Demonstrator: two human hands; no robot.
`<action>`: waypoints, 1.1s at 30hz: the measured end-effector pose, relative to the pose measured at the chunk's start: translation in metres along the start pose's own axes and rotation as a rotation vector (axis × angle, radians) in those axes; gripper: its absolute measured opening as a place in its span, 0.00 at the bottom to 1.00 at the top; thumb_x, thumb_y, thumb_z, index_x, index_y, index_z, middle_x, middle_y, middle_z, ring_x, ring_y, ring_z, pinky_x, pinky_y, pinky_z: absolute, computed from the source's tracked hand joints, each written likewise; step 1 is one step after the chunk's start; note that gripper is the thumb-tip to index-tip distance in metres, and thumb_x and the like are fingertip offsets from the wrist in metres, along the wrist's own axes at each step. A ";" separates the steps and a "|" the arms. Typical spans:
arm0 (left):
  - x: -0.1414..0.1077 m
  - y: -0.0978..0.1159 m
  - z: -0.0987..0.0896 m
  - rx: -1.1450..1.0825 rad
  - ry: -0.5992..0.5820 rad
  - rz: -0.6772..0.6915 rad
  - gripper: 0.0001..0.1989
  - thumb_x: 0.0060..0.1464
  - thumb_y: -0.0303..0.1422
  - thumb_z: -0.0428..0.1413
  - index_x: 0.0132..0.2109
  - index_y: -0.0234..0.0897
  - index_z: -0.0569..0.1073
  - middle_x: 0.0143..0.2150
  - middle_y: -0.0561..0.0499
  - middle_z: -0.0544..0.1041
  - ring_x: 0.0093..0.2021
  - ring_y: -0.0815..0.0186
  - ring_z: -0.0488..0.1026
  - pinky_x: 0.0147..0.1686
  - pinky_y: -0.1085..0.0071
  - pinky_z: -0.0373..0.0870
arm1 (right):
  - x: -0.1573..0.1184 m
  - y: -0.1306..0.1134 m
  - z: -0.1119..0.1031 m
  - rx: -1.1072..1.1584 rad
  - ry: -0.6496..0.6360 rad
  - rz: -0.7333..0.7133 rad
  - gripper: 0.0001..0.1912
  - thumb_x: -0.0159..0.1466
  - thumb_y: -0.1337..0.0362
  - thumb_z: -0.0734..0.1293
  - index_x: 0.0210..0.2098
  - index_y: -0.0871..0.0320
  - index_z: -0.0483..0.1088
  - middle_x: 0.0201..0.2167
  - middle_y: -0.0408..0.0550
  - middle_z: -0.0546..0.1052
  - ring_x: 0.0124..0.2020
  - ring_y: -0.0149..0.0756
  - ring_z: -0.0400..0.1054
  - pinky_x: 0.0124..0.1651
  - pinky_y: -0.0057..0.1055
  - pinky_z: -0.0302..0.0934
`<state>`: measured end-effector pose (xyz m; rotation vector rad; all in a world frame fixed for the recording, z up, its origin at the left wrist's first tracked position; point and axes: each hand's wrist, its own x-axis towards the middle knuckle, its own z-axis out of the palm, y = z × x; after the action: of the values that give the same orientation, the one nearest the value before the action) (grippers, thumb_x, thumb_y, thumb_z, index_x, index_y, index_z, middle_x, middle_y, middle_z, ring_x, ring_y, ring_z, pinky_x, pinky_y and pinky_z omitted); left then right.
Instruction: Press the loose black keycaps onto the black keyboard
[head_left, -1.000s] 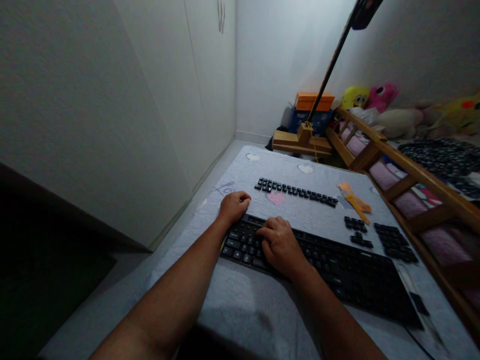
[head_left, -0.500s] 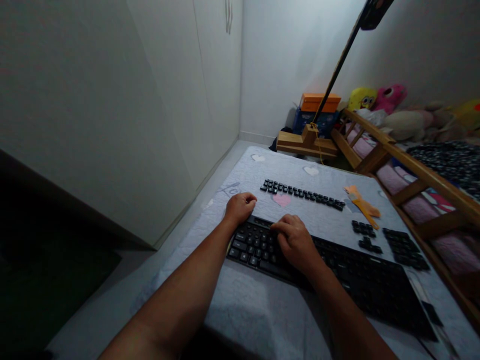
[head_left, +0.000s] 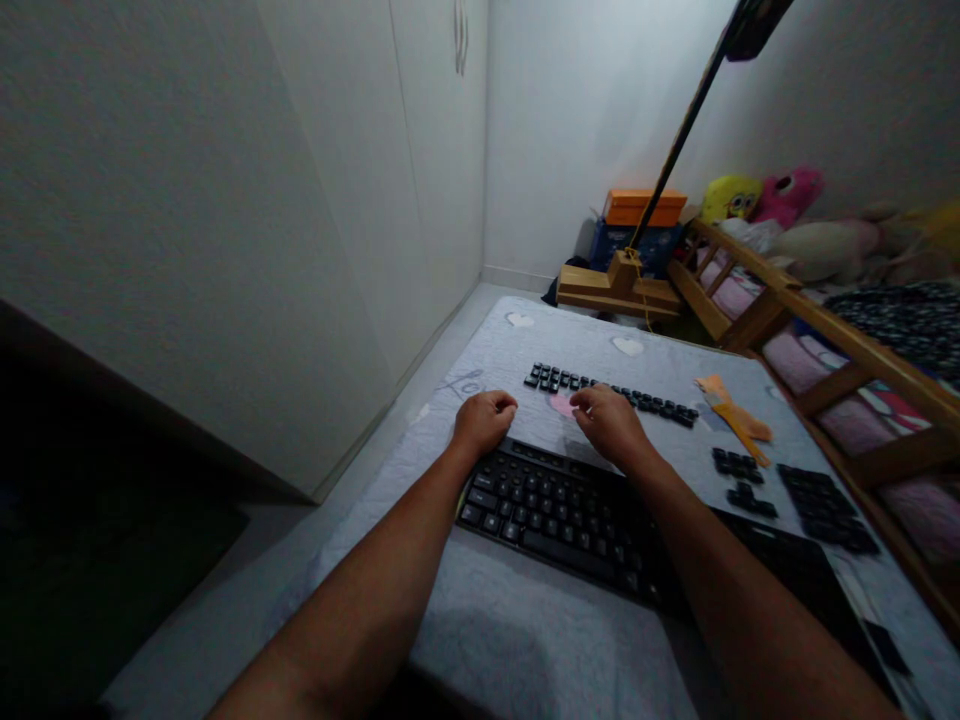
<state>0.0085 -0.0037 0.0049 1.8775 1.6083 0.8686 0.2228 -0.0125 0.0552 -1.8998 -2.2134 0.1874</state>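
A black keyboard (head_left: 570,520) lies at a slant on the cloth-covered table, its left part filled with keys. Curled at its upper left corner is my left hand (head_left: 482,422), wrist against the edge; whether anything sits inside the closed fingers is hidden. Beyond the keyboard's back edge hovers my right hand (head_left: 609,425), thumb and forefinger a little apart, beside a row of loose black keycaps (head_left: 660,407). Part of that row is covered by the hand. My right forearm hides much of the keyboard's right side.
More loose keycaps lie in a small group (head_left: 737,465) and a larger block (head_left: 825,508) on the right. An orange-handled brush (head_left: 739,430) rests on an orange cloth (head_left: 756,425). A wooden bed rail (head_left: 832,320) borders the table's right; a white wardrobe (head_left: 337,200) stands left.
My right hand has moved off the keyboard's keys, away from me, to the row of loose keycaps. My left hand has stayed at the keyboard's corner.
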 end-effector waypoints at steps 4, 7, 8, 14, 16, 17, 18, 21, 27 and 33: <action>0.000 0.001 -0.001 0.007 0.000 -0.006 0.11 0.53 0.32 0.53 0.39 0.38 0.80 0.37 0.50 0.82 0.39 0.64 0.76 0.42 0.71 0.70 | 0.024 0.005 0.010 -0.024 -0.022 0.031 0.14 0.61 0.68 0.64 0.45 0.58 0.75 0.42 0.50 0.75 0.43 0.35 0.68 0.45 0.28 0.57; 0.000 0.002 -0.001 0.005 -0.002 -0.014 0.11 0.53 0.32 0.53 0.39 0.38 0.80 0.38 0.50 0.82 0.39 0.64 0.76 0.41 0.71 0.70 | 0.037 0.005 0.016 -0.039 -0.031 0.046 0.16 0.61 0.66 0.65 0.49 0.57 0.74 0.43 0.51 0.75 0.44 0.36 0.69 0.45 0.28 0.57; 0.000 0.002 -0.001 0.005 -0.004 -0.014 0.11 0.53 0.32 0.53 0.39 0.38 0.80 0.38 0.50 0.82 0.39 0.64 0.76 0.41 0.71 0.70 | 0.040 0.004 0.018 -0.044 -0.032 0.049 0.17 0.61 0.64 0.65 0.49 0.56 0.73 0.43 0.51 0.75 0.44 0.37 0.69 0.44 0.28 0.57; 0.000 0.002 -0.001 0.006 -0.005 -0.012 0.11 0.53 0.32 0.53 0.39 0.39 0.80 0.38 0.50 0.82 0.39 0.64 0.76 0.42 0.71 0.70 | 0.048 -0.005 0.025 -0.079 -0.009 0.066 0.18 0.60 0.60 0.66 0.50 0.54 0.73 0.46 0.52 0.74 0.44 0.40 0.70 0.42 0.29 0.58; 0.000 0.002 -0.001 0.002 -0.004 -0.009 0.11 0.53 0.32 0.53 0.39 0.38 0.80 0.38 0.50 0.82 0.40 0.64 0.76 0.42 0.71 0.70 | 0.048 -0.008 0.026 -0.090 -0.001 0.067 0.17 0.61 0.62 0.66 0.49 0.54 0.73 0.47 0.53 0.74 0.45 0.40 0.70 0.42 0.29 0.58; 0.000 0.001 -0.001 0.002 -0.004 -0.008 0.11 0.53 0.32 0.53 0.39 0.38 0.80 0.38 0.50 0.82 0.40 0.64 0.76 0.42 0.71 0.70 | 0.048 -0.010 0.026 -0.095 0.000 0.066 0.17 0.61 0.62 0.65 0.49 0.54 0.74 0.46 0.53 0.74 0.45 0.41 0.70 0.42 0.29 0.59; 0.000 0.001 -0.001 0.002 -0.004 -0.009 0.11 0.53 0.32 0.53 0.39 0.39 0.80 0.38 0.50 0.82 0.40 0.64 0.76 0.42 0.71 0.70 | 0.048 -0.010 0.027 -0.099 -0.001 0.064 0.16 0.61 0.62 0.65 0.48 0.54 0.74 0.46 0.53 0.74 0.45 0.41 0.70 0.42 0.29 0.59; 0.000 0.001 -0.001 0.005 -0.004 -0.011 0.11 0.53 0.33 0.53 0.39 0.39 0.80 0.38 0.50 0.82 0.40 0.64 0.76 0.42 0.71 0.70 | 0.048 -0.011 0.028 -0.109 -0.004 0.062 0.15 0.61 0.63 0.65 0.47 0.54 0.74 0.45 0.53 0.74 0.44 0.41 0.70 0.42 0.30 0.59; 0.001 0.001 -0.001 0.000 0.000 -0.005 0.11 0.53 0.32 0.54 0.38 0.39 0.80 0.37 0.50 0.82 0.39 0.64 0.76 0.41 0.71 0.70 | 0.050 -0.011 0.030 -0.118 0.000 0.073 0.13 0.62 0.63 0.64 0.45 0.56 0.74 0.45 0.53 0.73 0.44 0.41 0.70 0.41 0.30 0.59; 0.001 0.000 0.001 0.005 -0.001 -0.012 0.11 0.53 0.32 0.54 0.39 0.39 0.80 0.38 0.50 0.82 0.40 0.64 0.76 0.42 0.72 0.70 | 0.048 -0.014 0.028 -0.118 0.012 0.070 0.13 0.63 0.62 0.62 0.44 0.56 0.74 0.44 0.53 0.73 0.44 0.41 0.70 0.43 0.31 0.59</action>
<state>0.0089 -0.0024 0.0044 1.8694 1.6214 0.8585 0.1953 0.0342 0.0357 -2.0353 -2.1961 0.0576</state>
